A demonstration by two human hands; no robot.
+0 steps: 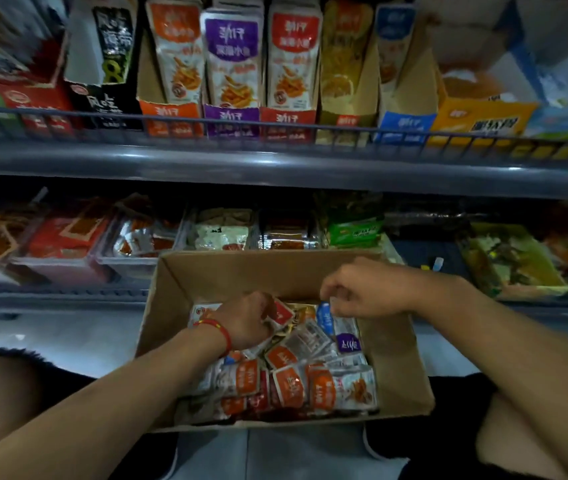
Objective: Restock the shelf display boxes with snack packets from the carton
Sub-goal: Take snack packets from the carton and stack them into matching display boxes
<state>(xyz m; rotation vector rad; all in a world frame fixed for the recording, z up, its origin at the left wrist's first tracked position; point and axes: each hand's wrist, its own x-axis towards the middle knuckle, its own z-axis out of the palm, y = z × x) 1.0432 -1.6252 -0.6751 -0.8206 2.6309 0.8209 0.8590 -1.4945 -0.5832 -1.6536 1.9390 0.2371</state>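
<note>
A brown cardboard carton (393, 372) rests on my lap, holding several small snack packets (313, 382) in orange, red, blue and purple. My left hand (246, 322), with a red cord on its wrist, reaches into the carton and grips a red packet (283, 311). My right hand (362, 292) hovers over the carton's far side and pinches a blue packet (325, 317) by its top edge. On the upper shelf stand display boxes: orange (175, 64), purple (232, 74), red (293, 64), yellow (344, 64) and blue (396, 71).
A grey shelf rail (275, 164) runs across in front of the display boxes. The lower shelf holds clear trays (137, 244) and bags of other snacks, with a green packet (355, 233) just behind the carton. My knees flank the carton.
</note>
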